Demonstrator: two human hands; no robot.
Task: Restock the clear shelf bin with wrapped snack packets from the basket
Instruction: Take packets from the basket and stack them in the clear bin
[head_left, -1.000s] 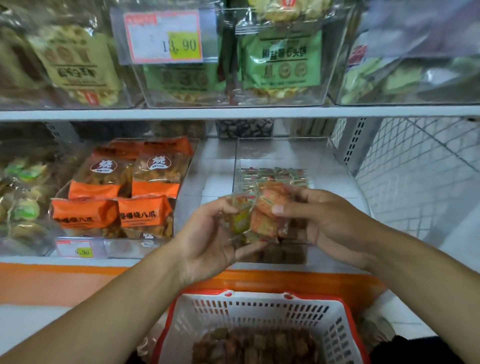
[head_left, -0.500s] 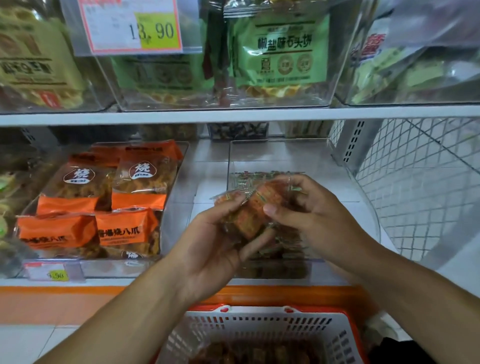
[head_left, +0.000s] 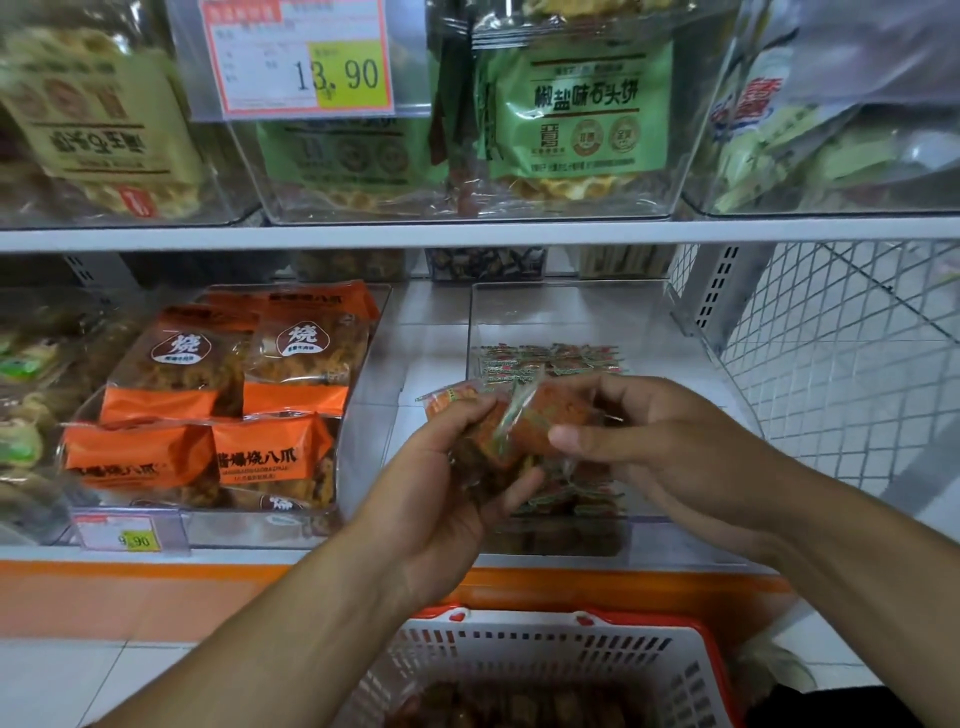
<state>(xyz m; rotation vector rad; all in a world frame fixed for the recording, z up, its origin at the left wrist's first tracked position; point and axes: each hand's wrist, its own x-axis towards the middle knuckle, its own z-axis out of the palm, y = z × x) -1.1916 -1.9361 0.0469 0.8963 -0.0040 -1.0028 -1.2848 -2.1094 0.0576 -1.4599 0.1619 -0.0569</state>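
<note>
The basket (head_left: 530, 654) is cut off below, its brown contents blurred. Over the clear bin's (head_left: 566, 312) front, the left hand (head_left: 441, 499) grips a bunch of wrapped snack packets (head_left: 524, 421) while the right hand's (head_left: 670, 457) thumb and fingers pinch one; their print is unreadable. Price tags read 13.90 (head_left: 301, 57) and 9.90 (head_left: 127, 534)

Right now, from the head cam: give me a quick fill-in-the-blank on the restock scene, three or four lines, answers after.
1. Both hands, left hand and right hand, hold wrapped snack packets in front of the clear ____.
2. The big price tag on the upper shelf reads ____.
3. The basket is white with a ____ rim.
4. The bags in the bin to the left are ____.

Answers: bin; 13.90; red; orange
</note>
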